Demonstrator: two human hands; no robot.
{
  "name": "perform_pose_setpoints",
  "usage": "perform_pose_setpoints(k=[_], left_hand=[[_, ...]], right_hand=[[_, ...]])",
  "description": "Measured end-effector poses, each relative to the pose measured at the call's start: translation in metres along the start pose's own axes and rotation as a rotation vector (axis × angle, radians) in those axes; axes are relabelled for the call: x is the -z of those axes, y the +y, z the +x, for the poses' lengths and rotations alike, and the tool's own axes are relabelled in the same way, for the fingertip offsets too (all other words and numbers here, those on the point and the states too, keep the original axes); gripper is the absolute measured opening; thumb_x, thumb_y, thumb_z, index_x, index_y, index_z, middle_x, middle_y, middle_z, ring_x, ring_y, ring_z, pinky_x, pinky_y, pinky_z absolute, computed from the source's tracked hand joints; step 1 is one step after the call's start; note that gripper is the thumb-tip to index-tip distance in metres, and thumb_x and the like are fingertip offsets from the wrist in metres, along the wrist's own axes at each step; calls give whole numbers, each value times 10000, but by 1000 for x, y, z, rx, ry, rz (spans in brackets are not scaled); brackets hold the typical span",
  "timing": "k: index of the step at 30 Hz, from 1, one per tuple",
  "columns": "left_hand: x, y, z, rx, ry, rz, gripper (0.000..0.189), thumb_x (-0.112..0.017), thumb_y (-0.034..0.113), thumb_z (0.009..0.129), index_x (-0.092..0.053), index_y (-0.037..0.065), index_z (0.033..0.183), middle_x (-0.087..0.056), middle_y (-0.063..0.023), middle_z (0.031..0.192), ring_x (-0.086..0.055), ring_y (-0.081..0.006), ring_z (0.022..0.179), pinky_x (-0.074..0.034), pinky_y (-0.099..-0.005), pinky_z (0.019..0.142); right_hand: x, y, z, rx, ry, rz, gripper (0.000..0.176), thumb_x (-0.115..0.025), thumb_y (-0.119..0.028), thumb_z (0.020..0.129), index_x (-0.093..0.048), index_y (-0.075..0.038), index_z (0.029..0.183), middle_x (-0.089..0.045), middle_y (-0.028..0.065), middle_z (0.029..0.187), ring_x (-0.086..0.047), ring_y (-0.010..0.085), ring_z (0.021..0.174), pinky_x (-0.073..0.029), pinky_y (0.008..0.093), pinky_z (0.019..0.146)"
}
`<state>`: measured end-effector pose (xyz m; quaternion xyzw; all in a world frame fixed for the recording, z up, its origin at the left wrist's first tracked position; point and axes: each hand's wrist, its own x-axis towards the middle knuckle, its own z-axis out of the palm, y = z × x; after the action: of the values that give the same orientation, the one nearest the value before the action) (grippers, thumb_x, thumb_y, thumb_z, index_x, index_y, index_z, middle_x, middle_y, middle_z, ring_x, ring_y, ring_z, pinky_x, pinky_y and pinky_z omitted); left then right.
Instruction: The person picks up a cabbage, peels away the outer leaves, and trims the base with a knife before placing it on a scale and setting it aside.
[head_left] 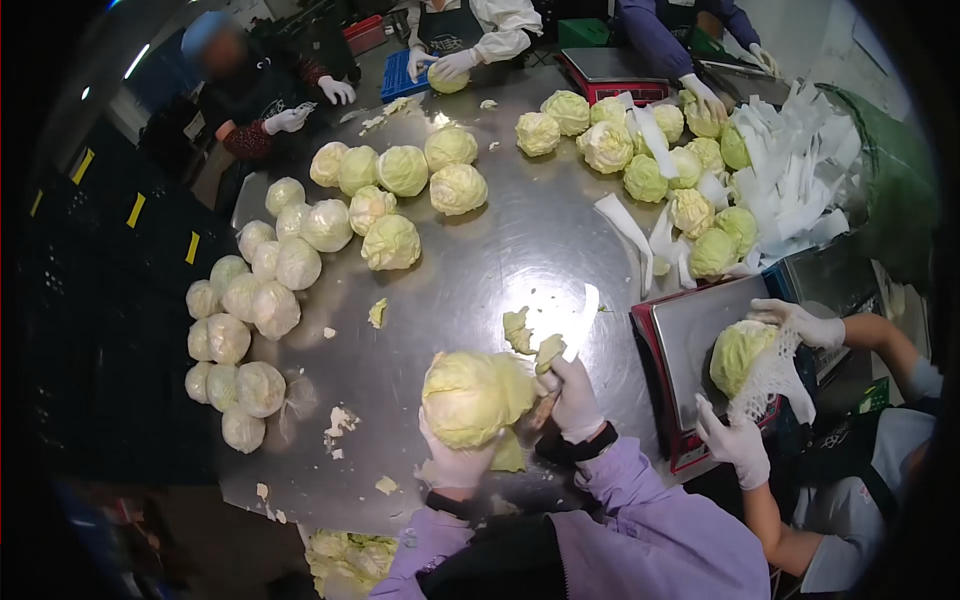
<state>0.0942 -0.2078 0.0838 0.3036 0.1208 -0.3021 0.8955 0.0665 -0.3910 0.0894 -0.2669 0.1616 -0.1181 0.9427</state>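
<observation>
My gloved left hand (455, 462) cups a pale green cabbage (465, 400) from below and holds it over the steel table (470, 300). Close at the cabbage's right side, my gloved right hand (575, 400) is closed around a knife, its brown handle (543, 410) showing below the fist and its bright blade (582, 325) pointing away from me. A torn leaf piece (549, 353) lies against the right fingers. Just beyond, a loose leaf (517, 330) rests on the table, and another leaf (509, 452) hangs under the cabbage.
Wrapped cabbages (275, 310) line the left edge; bare ones (403, 170) sit behind them. At right, a co-worker pulls white netting (770, 375) over a cabbage above a red scale (675, 380). White net sleeves (800, 170) pile up at back right. More people work across the table.
</observation>
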Motion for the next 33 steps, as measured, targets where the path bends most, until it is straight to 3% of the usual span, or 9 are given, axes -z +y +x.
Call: perform_pose_setpoints(k=[2,4,6,8,10,14,20,28,33], left_hand=[[21,-15,-2,-664,-81,1351,746,-499,572,869,-305,131,1438,-417,-127,1400,-427,-302,1284,-429,-464,1005],[17,0,-1,-137,-36,794,908,-727,443,749,-242,155,1460,-420,-119,1396,-421,-283,1287,-412,-478,1020],[28,12,0,-717,-106,1577,940,-752,452,723,-241,177,1463,-407,-115,1411,-408,-274,1302,-416,-465,1022],[7,18,-6,-653,22,1506,837,-580,619,806,-295,161,1445,-401,-114,1421,-418,-279,1297,-400,-463,1041],[-7,24,-5,-131,59,140,790,-444,673,851,-330,149,1431,-395,-113,1429,-437,-295,1283,-395,-474,1047],[-19,19,-2,-204,-18,237,738,-448,610,880,-330,132,1429,-425,-113,1401,-479,-300,1237,-440,-474,1002],[2,9,19,-190,64,227,689,-407,591,907,-345,134,1419,-440,-105,1392,-483,-316,1230,-469,-472,973],[-43,24,9,-237,-14,518,767,-575,488,896,-268,51,1447,-403,-158,1413,-386,-259,1317,-395,-436,1038],[8,-20,26,-539,-333,2218,693,-636,542,797,-467,187,1368,-377,-132,1447,-289,-393,1361,-179,-653,1059]], right_hand=[[22,2,17,-20,224,183,78,-530,-141,937,-509,-69,916,-424,-32,644,-367,60,491,-385,229,514],[34,5,15,-71,275,164,97,-525,-105,927,-539,-30,988,-480,-21,709,-412,49,535,-393,216,520],[23,2,3,12,122,-532,228,-546,-71,911,-551,2,1128,-535,-6,771,-476,45,599,-420,204,545],[3,-1,-10,62,40,-590,353,-580,-63,898,-523,21,1236,-570,-5,811,-528,47,665,-445,201,575],[-18,-6,-17,278,-68,-771,423,-637,-81,869,-509,-6,1266,-576,2,795,-552,90,675,-465,240,593],[-41,-6,-4,699,-253,-1340,270,-714,-79,785,-657,-48,1048,-612,51,808,-602,177,748,-479,313,690],[-19,-14,-10,6,-507,-545,242,-668,-17,798,-652,-37,1039,-636,44,961,-586,103,686,-459,236,597],[29,33,30,-367,231,174,506,-457,-410,963,-398,-103,1361,-597,55,1092,-568,90,684,-465,209,499],[69,-11,74,-219,313,493,641,-460,-706,845,-489,-136,1136,-478,-41,643,-397,52,426,-339,184,366]])
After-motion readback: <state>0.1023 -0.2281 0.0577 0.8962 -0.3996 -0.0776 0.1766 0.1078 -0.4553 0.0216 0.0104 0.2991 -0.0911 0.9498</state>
